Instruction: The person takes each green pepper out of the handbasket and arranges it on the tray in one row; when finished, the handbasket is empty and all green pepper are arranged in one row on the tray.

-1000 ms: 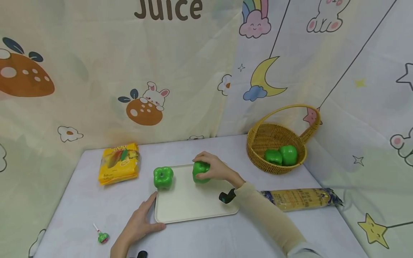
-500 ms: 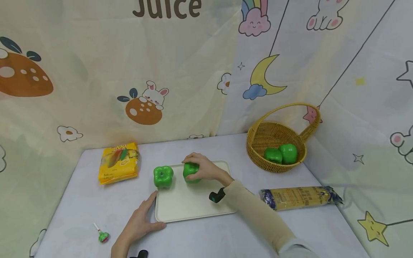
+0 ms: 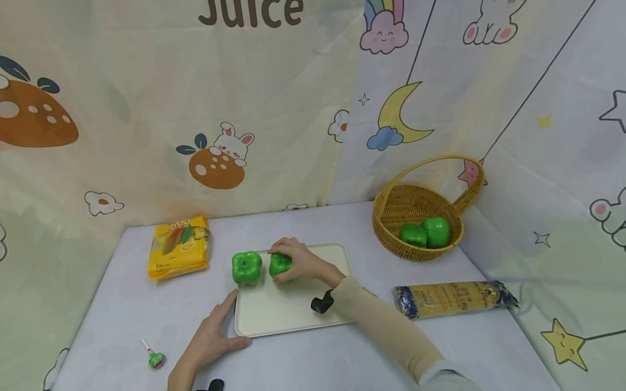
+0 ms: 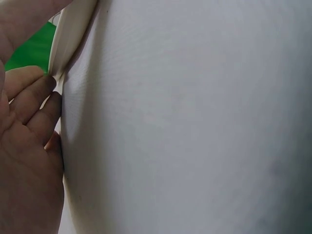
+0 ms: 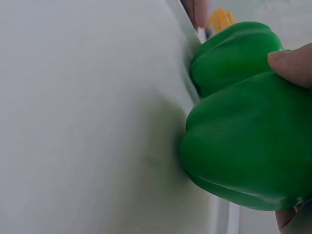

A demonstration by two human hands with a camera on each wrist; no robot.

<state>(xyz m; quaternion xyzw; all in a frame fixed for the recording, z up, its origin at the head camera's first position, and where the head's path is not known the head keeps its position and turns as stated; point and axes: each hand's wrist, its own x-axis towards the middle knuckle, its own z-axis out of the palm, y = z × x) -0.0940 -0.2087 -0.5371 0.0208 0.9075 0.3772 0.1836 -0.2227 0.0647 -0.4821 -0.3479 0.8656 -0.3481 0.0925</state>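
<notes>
My right hand (image 3: 303,263) grips a green bell pepper (image 3: 280,265) over the far part of a cream tray (image 3: 293,309). In the right wrist view this bell pepper (image 5: 248,141) is large, with the thumb on its side. A second green bell pepper (image 3: 246,267) sits at the tray's far left corner, a small gap from the held one. My left hand (image 3: 210,336) lies at the tray's left near corner, fingers along the left edge and thumb at the near edge. The left wrist view shows its fairly straight fingers (image 4: 34,102) against the tray's rim (image 4: 68,39).
A wicker basket (image 3: 391,239) with two green bell peppers (image 3: 435,232) stands at the back right. In front of it lies a long yellow packet (image 3: 455,298). A yellow mango-print bag (image 3: 179,248) is at the back left, a lollipop (image 3: 156,359) at the front left.
My right hand has moved left with the bell pepper, bringing it close to the one at the tray's corner. The left hand has stayed at the tray's edge.
</notes>
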